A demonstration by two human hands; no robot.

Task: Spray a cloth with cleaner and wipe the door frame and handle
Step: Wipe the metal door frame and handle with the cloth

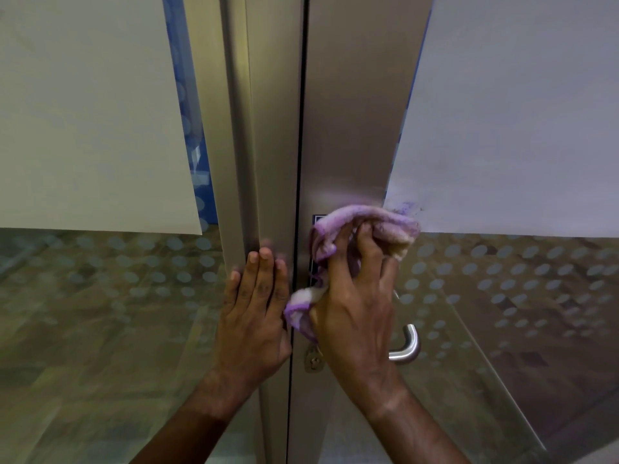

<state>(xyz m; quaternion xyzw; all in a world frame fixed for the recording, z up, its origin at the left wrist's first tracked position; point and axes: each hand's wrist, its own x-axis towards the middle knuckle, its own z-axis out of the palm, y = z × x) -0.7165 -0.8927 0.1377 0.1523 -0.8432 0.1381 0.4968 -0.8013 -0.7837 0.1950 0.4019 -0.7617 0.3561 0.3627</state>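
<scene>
A brushed-metal door frame [348, 112] runs up the middle of the view, split by a dark vertical gap. My right hand [358, 306] grips a bunched purple cloth [368, 219] and presses it against the metal stile just above the lever handle [407, 346]. Part of the cloth hangs out below my palm. My left hand [256, 309] lies flat with fingers together on the left frame post [264, 162], holding nothing. A keyhole cylinder [314, 361] shows under the cloth. No spray bottle is in view.
White paper sheets cover the upper glass on the left [90, 112] and right [519, 112]. Below them the glass panels [100, 296] carry a pattern of frosted dots. A blue strip [191, 128] runs beside the left post.
</scene>
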